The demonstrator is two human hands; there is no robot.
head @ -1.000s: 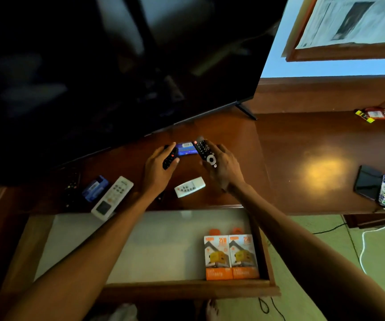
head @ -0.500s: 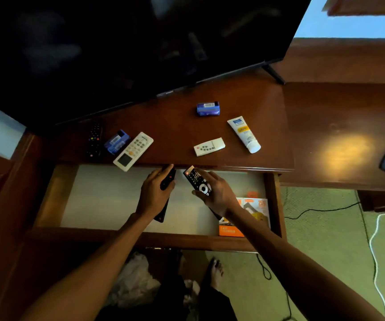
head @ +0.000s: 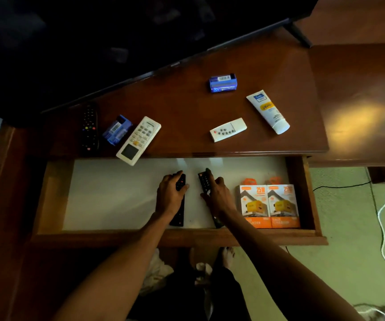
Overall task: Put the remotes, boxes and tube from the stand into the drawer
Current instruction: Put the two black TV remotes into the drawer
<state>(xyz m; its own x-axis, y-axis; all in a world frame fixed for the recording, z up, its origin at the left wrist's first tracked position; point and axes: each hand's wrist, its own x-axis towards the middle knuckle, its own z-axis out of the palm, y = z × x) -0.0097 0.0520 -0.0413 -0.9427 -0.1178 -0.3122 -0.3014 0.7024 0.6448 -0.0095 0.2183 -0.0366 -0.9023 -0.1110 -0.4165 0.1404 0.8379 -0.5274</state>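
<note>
As each hand lowers a black remote flat for release, left hand (head: 169, 196) and right hand (head: 217, 195) clasped on remotes (head: 179, 214) at drawer (head: 55, 198) centre, tube (head: 268, 111) at 1 o'clock.

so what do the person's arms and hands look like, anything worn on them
Both forearms are bare up to the frame's bottom edge: no sleeves show. The left hand and right hand carry no gloves, and no watch, bracelet or ring is visible, though the dim light could hide a thin one.

stand (head: 186, 117) | remotes (head: 138, 140), blue boxes (head: 223, 82), tube (head: 267, 111)
</note>
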